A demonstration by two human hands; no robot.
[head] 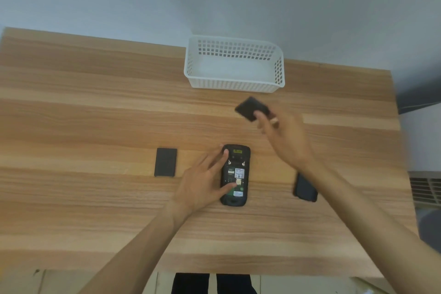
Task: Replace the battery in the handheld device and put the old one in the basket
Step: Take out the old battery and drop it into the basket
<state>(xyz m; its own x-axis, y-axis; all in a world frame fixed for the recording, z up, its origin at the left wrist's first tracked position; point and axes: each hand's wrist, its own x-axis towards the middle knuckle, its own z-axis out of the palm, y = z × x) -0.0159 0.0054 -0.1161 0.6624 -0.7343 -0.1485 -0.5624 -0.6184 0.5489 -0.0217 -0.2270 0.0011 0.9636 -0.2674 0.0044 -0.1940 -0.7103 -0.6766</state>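
Observation:
The black handheld device [235, 175] lies face down in the middle of the wooden table, its battery bay uncovered and showing labels. My left hand [202, 180] rests on the device's left side, fingers spread, thumb over the bay. My right hand [284, 137] is raised above the table and pinches a black battery [250, 107] at its fingertips, just in front of the white basket [235, 80]. Nothing is inside the basket. A second black battery [165, 162] lies flat to the left of the device.
A black cover piece [305, 188] lies to the right of the device, partly hidden under my right forearm. The basket stands at the table's far edge, against a grey wall. The table's right edge [403, 174] is close by.

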